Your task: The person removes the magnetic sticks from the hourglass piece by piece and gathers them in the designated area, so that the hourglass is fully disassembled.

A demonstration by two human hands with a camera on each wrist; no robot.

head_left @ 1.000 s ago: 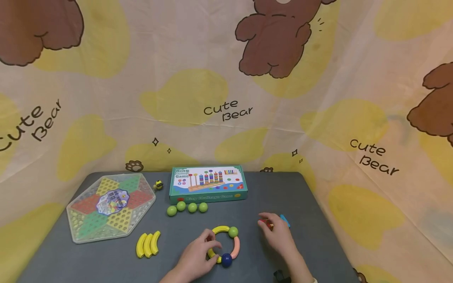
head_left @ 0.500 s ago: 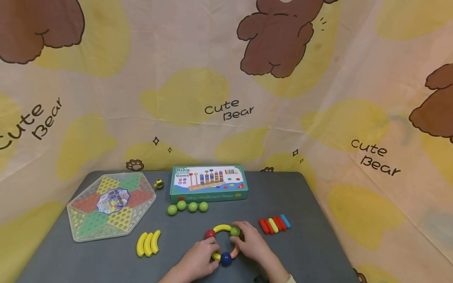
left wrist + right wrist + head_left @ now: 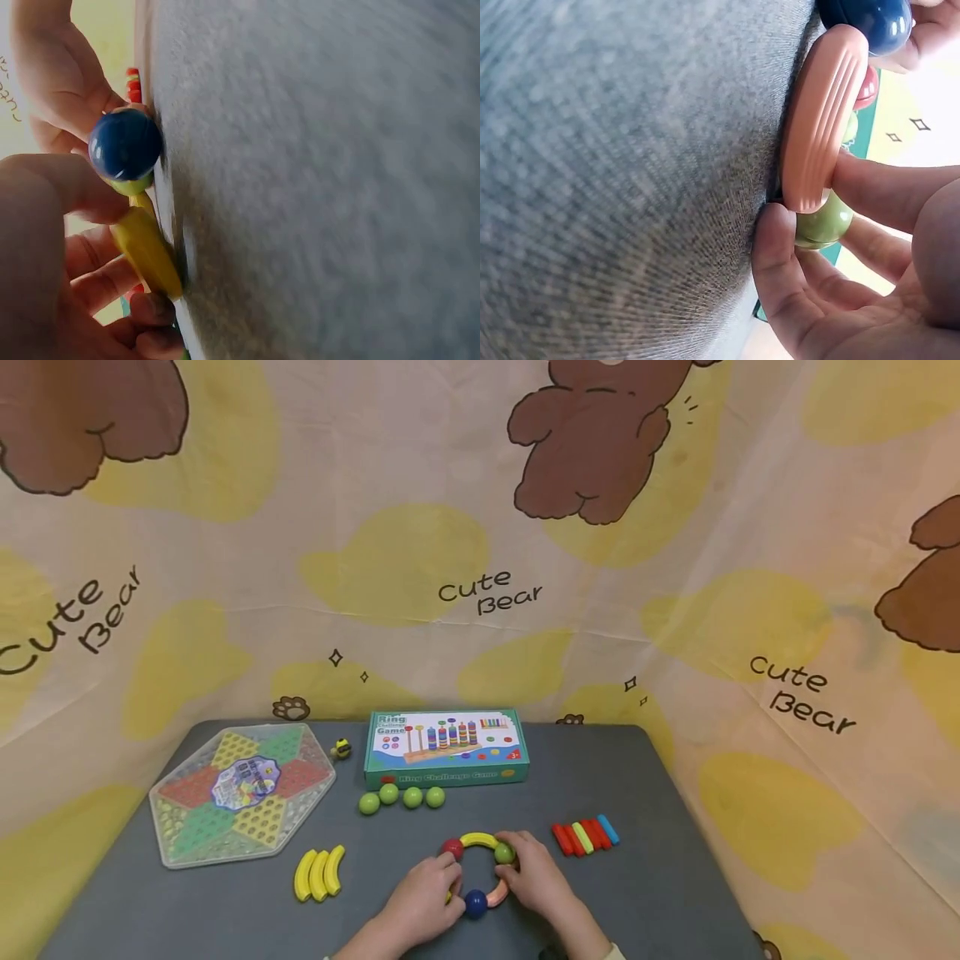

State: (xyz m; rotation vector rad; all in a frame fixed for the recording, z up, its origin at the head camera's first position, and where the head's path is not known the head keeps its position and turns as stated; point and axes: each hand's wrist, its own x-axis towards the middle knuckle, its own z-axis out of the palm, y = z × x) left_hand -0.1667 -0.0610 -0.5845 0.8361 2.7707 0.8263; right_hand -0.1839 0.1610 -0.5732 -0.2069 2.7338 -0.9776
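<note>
On the dark table lies a ring of curved sticks and balls: a red ball (image 3: 452,848), a yellow curved stick (image 3: 478,840), a green ball (image 3: 505,853), a pink curved stick (image 3: 825,120) and a blue ball (image 3: 476,904). At the ring's left side my left hand (image 3: 426,897) pinches another yellow curved stick (image 3: 148,251), mostly covered by the fingers in the head view. My right hand (image 3: 538,877) grips the ring's right side, its thumb against the pink stick and its fingers around the joint with the green ball.
Left of the ring lie several yellow curved sticks (image 3: 318,873). Several green balls (image 3: 412,797) sit before a Ring Challenge Game box (image 3: 446,777). Short coloured sticks (image 3: 585,835) lie at right. A hexagonal board-game case (image 3: 243,797) and a small bee toy (image 3: 342,748) are farther left.
My right hand has come left from the short coloured sticks to grip the ring's right side. My left hand has closed on the left yellow stick. The red ball has come into view.
</note>
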